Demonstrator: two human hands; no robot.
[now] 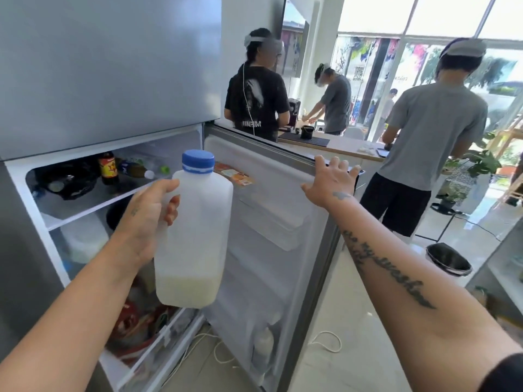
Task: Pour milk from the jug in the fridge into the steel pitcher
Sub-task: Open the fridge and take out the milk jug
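My left hand [147, 219] grips the handle of a translucent plastic milk jug [198, 236] with a blue cap, held upright in front of the open fridge [85, 199]. Milk fills only the bottom part of the jug. My right hand [331, 182] rests with spread fingers on the top edge of the open fridge door [271, 222]. No steel pitcher is in view.
Fridge shelves hold bottles, a dark bag and packets. A white bottle stands low in the door rack [264, 346]. Three people work at a wooden counter [348, 148] behind the door. A black bin [448, 260] stands on the floor to the right, and a white cord lies by the fridge.
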